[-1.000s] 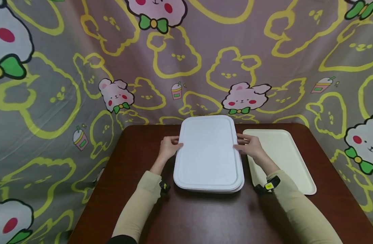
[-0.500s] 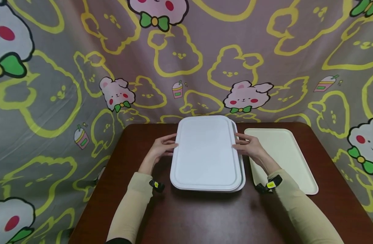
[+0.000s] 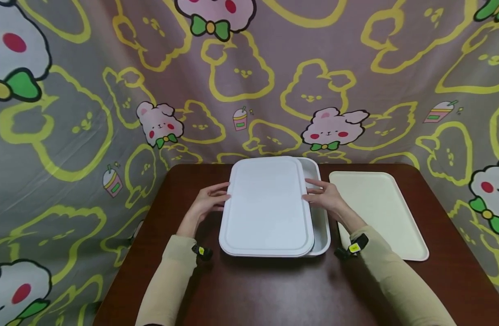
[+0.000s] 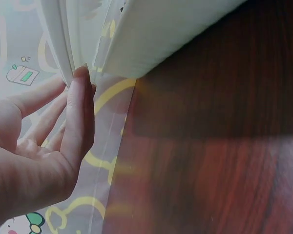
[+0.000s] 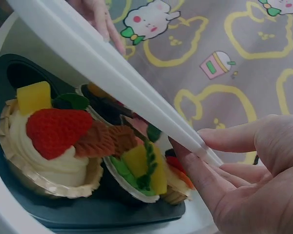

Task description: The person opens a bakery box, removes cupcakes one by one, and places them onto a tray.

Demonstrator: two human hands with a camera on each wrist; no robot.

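Note:
Both my hands hold a white rectangular lid (image 3: 267, 206) by its long sides. My left hand (image 3: 208, 201) pinches the left edge between thumb and fingers, as the left wrist view also shows. On the opposite edge my right hand (image 3: 327, 197) grips it the same way. Beneath lies a white box (image 3: 323, 222), uncovered along its right side. Through the gap, the right wrist view shows a dark green tray (image 5: 156, 213) inside. It bears several filled cups, among them a cream-filled tart (image 5: 29, 156) topped with a strawberry (image 5: 61, 131) and a brown biscuit (image 5: 95, 141).
A shallow cream-coloured tray (image 3: 380, 213) lies to the right of the box, partly behind my right forearm. The dark brown wooden table (image 3: 269, 290) ends at the back against a cartoon-patterned cloth (image 3: 253, 68).
Both hands have moved left with the lid. It lay over the box a second ago; now the box's right side shows. The cream tray has stayed in place.

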